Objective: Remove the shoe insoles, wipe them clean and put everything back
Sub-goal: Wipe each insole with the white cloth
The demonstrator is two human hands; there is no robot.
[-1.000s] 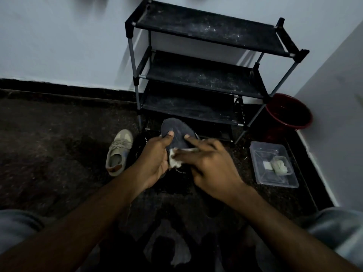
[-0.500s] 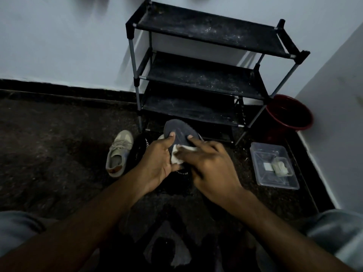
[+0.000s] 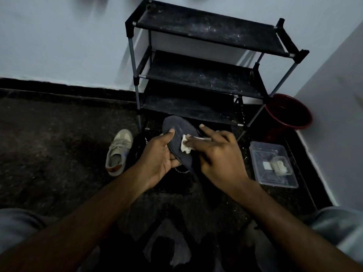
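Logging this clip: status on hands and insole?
Left hand grips dark insole. Right hand holds white wipe against it. Beige shoe lies aside, left.

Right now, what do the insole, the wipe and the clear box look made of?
The insole is dark, matte and thin, likely fabric-faced foam. The wipe is white and crumpled, tissue or thin cloth; I cannot tell which. The clear box is glossy and see-through, so probably plastic.
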